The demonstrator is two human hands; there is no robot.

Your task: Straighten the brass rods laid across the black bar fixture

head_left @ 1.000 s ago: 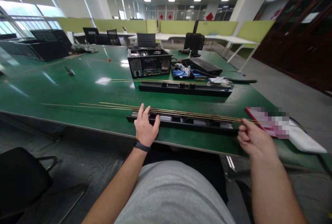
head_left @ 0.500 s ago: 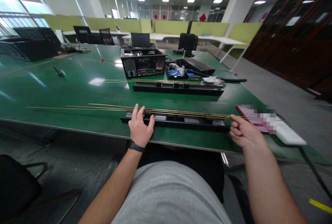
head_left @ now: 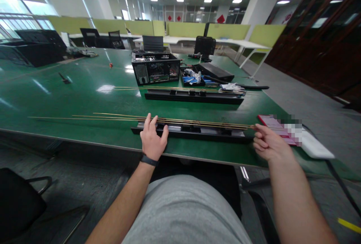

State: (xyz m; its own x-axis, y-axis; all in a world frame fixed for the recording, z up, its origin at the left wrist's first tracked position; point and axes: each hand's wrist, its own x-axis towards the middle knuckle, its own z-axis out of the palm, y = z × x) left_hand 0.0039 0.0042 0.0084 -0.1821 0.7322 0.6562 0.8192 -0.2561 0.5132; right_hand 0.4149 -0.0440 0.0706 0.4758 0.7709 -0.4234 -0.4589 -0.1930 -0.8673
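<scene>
Several thin brass rods (head_left: 113, 116) lie lengthwise over a long black rail (head_left: 194, 130) near the front edge of the green table (head_left: 84, 97). My left hand (head_left: 152, 138) rests on the rail's left end with fingers spread flat over the rods. At the right end, my right hand (head_left: 267, 144) is closed in a pinch on the tips of the rods.
A second black rail (head_left: 193, 96) with more brass rods lies further back. Behind it stand an open computer case (head_left: 155, 67), a tray of small parts (head_left: 192, 77) and a black flat device (head_left: 216, 71). A red-and-white booklet (head_left: 293, 134) lies at right. A black chair (head_left: 17, 199) is at lower left.
The camera view swung slightly right. My right hand drew back a little to the right along the rods' ends. My left hand stayed on the rail.
</scene>
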